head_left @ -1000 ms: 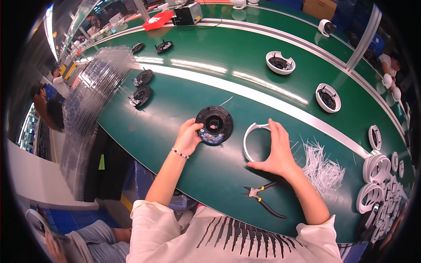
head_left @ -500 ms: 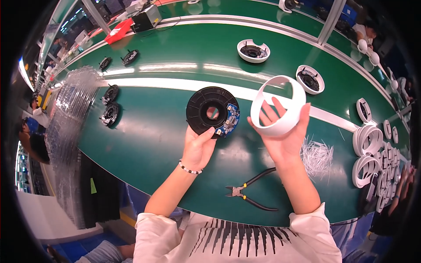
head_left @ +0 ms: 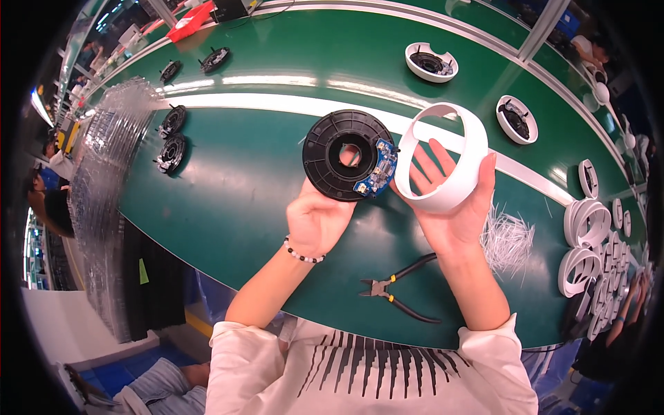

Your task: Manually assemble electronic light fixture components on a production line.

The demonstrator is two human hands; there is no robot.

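Observation:
A round black plastic disc (head_left: 325, 160) with a hole in its middle is gripped from below by my left hand (head_left: 317, 223). A curved blue circuit board (head_left: 380, 169) sits along the disc's right side. In my right hand (head_left: 453, 228) rests a white plastic ring (head_left: 453, 197), tilted, with my fingers behind it and seen through its opening. Disc and ring are side by side, their edges very close; whether they touch I cannot tell. Below my hands, cutting pliers (head_left: 377, 288) with black handles lie spread on the green table (head_left: 228, 207).
Beside my right forearm lies a pile of thin white strips (head_left: 508, 238). White rings (head_left: 588, 221) are stacked at the right. Beyond the white rail stand white housings (head_left: 432, 62) with black parts inside. Black disc assemblies (head_left: 171, 152) and stacked clear plastic trays (head_left: 114, 173) are at the left.
My left hand has brought the black disc right and slightly up, closer to the ring. The disc has turned a little, and my left thumb no longer shows on its front. The view has shifted.

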